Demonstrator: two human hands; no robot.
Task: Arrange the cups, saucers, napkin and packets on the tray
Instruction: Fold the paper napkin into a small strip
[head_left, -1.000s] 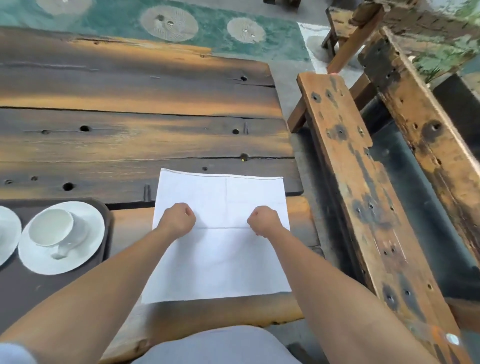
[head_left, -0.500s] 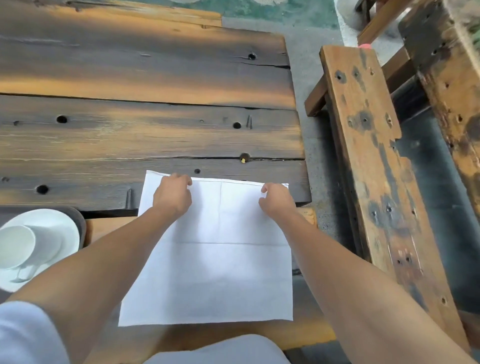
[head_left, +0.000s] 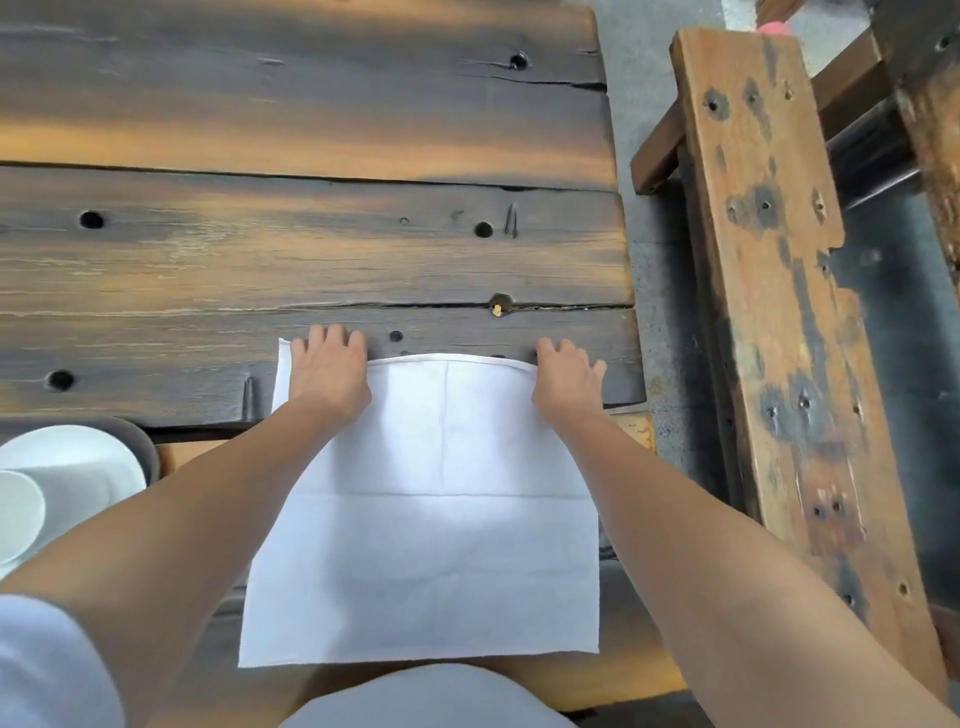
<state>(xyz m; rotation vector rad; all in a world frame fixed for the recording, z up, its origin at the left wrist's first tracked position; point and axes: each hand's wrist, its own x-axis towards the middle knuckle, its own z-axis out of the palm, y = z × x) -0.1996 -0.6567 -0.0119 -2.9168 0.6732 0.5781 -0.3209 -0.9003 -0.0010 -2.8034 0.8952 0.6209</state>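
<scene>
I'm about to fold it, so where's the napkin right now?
Head view: the napkin lies spread on the wooden table, right of the tray, with the left hand and right hand on its far edge.

Weathered plank table (head_left: 311, 249), wooden bench (head_left: 779, 312)

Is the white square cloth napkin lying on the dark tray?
No, the white square cloth napkin lies flat on the wooden plank table, right of the dark tray.
</scene>
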